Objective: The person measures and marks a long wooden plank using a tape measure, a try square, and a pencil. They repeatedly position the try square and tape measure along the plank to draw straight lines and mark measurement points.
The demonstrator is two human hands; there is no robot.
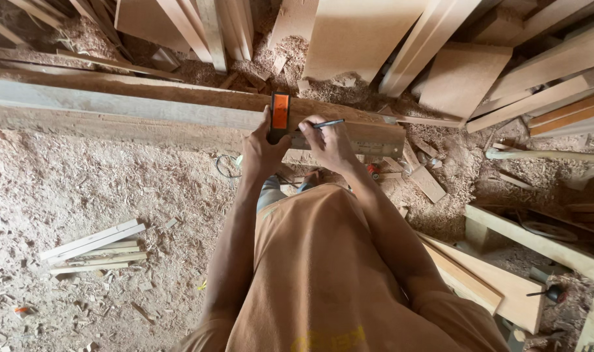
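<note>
Orange-faced try square [280,116] sits across the long timber beam [147,107], pinned by the closed fingers of the left hand [263,151]; the right hand [331,145] pinches a pen [327,123] beside it. Risk: a slipping square would skew the line.

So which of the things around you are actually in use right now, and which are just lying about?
In use:
- left hand holding the black and orange square against the long plank
- right hand holding a pencil over that plank

Lying about:
- bundle of thin strips on the sawdust floor
- leaning boards behind
- offcut at right
</note>
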